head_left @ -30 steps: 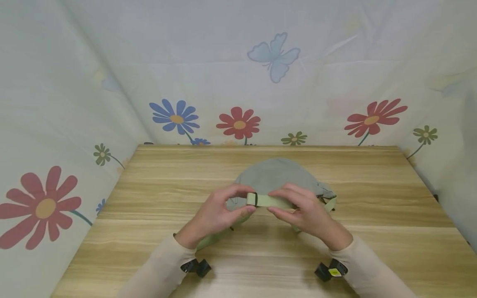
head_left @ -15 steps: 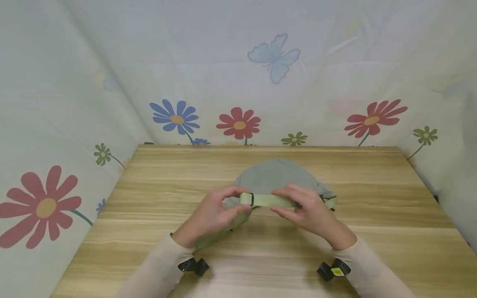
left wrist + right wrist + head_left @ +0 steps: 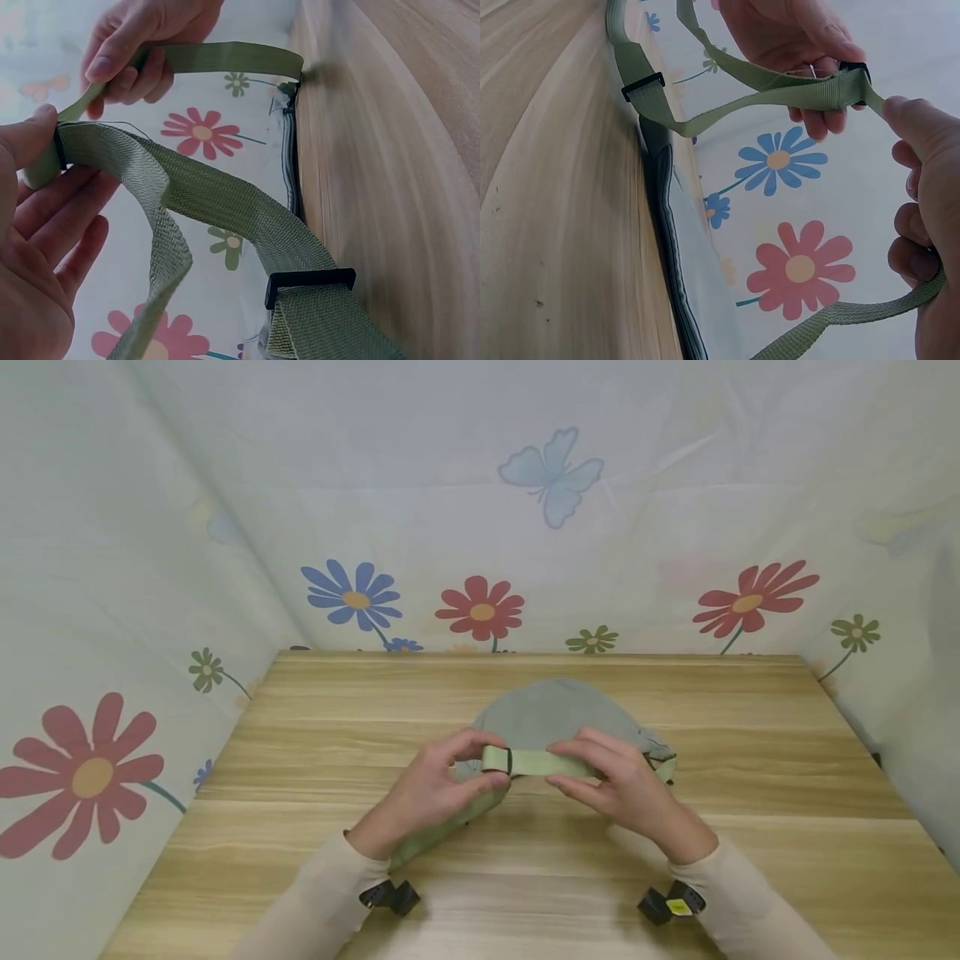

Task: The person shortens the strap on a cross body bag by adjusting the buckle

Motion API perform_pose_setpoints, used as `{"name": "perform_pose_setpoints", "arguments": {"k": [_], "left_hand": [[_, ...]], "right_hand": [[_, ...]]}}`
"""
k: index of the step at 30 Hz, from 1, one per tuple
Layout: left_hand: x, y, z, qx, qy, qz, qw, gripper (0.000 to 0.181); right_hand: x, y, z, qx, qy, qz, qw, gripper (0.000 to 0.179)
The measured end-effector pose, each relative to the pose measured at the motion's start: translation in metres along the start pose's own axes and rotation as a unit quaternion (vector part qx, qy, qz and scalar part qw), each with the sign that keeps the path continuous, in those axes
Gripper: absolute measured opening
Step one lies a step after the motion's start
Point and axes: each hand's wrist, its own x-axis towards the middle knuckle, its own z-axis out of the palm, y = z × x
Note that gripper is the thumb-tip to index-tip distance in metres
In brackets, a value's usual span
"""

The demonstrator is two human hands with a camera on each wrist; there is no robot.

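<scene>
So the left hand (image 3: 431, 785) has thumb and fingers pinching a looped bit of pale green strap (image 3: 540, 763), right at a black slider (image 3: 510, 762). Right hand (image 3: 626, 781) is pinching the same strap just to the right, fingers curled in, with a flat stretch between the two. It's webbing, pretty clear ribbed weave up close, and it twists a bit below the left hand, where there's a second black slider (image 3: 311, 283) too. Just beyond both hands sits a grey-green, dome-shaped fabric bag (image 3: 558, 710) on a wood-grain table (image 3: 787, 760). Dark zipper (image 3: 676, 255) along its edge, can't see inside. There's a yellow label (image 3: 679, 907) below the right hand, on the black wrist gadget (image 3: 655, 907), but the print's too small to read.
</scene>
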Motion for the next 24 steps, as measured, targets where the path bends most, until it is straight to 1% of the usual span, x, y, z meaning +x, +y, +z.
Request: {"name": "perform_pose_setpoints", "arguments": {"k": [2,5,7,10,13,18,24], "left_hand": [[0.000,0.001,0.001,-0.005,-0.004,-0.007,1.0000,0.031],[0.001,0.002,0.003,-0.007,-0.012,-0.006,0.9999,0.031],[0.003,0.002,0.005,-0.002,-0.016,0.008,0.9998,0.031],[0.006,0.001,0.008,0.019,-0.022,0.043,0.9987,0.030],[0.008,0.001,0.011,0.037,-0.022,0.066,0.9969,0.030],[0.008,0.002,0.010,0.053,-0.010,0.062,0.9966,0.028],[0.007,0.000,0.007,0.039,-0.005,0.059,0.9975,0.027]], "right_hand": [[0.000,-0.001,0.002,0.003,-0.002,0.001,1.0000,0.036],[0.002,-0.002,0.005,0.002,-0.002,-0.006,1.0000,0.036],[0.004,-0.002,0.008,0.000,0.001,-0.017,0.9998,0.036],[0.006,-0.002,0.011,0.001,-0.003,-0.032,0.9995,0.035],[0.007,-0.003,0.012,0.002,-0.015,-0.032,0.9994,0.036],[0.005,-0.004,0.006,0.000,-0.024,-0.011,0.9996,0.042],[0.001,-0.001,-0.004,-0.013,-0.030,0.004,0.9995,0.042]]}}
